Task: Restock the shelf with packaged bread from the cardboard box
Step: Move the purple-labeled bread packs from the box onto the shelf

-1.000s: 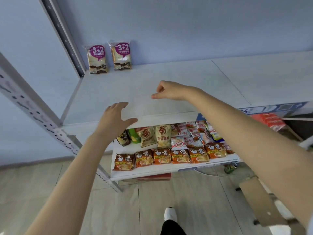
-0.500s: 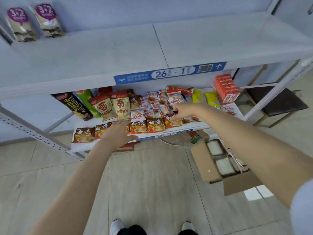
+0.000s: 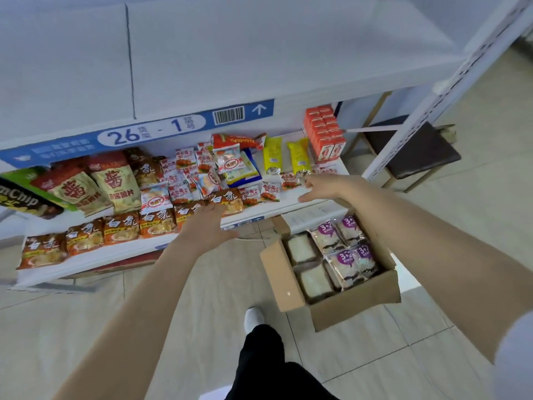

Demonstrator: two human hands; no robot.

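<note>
Cardboard box (image 3: 354,308) now nearer, left hand (image 3: 206,226) and right hand (image 3: 326,187) both wide, empty.

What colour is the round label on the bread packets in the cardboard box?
Purple label with white 3+2 print, seen best in the head view.

The cardboard box (image 3: 340,310) stood open on the floor (image 3: 199,301), flaps folded outward, so its mouth was reachable from above; bread packets (image 3: 350,262) lay closely packed inside. Both hands hung spread and unloaded: the right hand (image 3: 326,187) above the box's far flap, the left hand (image 3: 207,226) before the lower shelf (image 3: 86,262). Snack packets (image 3: 121,226) crowded that shelf to its front edge, with red cartons (image 3: 324,131) at its right end. The upper shelf (image 3: 230,53) lay bare. An upright post (image 3: 432,102) and a dark stool (image 3: 415,151) stood right of the box.
</note>
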